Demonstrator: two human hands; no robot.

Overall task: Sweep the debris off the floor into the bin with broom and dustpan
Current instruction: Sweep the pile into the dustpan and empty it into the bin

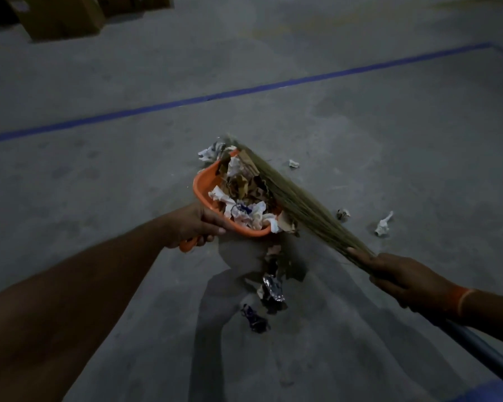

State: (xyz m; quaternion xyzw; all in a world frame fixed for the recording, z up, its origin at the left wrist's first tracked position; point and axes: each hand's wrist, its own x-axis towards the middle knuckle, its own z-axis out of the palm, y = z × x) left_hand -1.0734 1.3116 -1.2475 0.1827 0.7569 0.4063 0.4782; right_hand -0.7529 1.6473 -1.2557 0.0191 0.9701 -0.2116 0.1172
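Gripping the orange dustpan (206, 184) by its handle, the left hand (193, 224) holds it heaped w/ paper & leaves; right hand (401, 278) is curled round the broom (291, 195), whose long axis runs up-left from that hand across the pan's right rim. Loose debris (270, 288) lies below the pan, nearer the person, btwn both arms; more scraps (384, 224) sit right of the bristles. Bin not in view

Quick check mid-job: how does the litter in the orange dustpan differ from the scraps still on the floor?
The litter in the dustpan is heaped together, mostly white paper with brown bits; the floor scraps lie scattered, some dark or shiny. The dustpan load lies against the broom; the scraps right of it lie apart from it. Both are crumpled litter. The left hand grips the dustpan handle, the right hand the broom.
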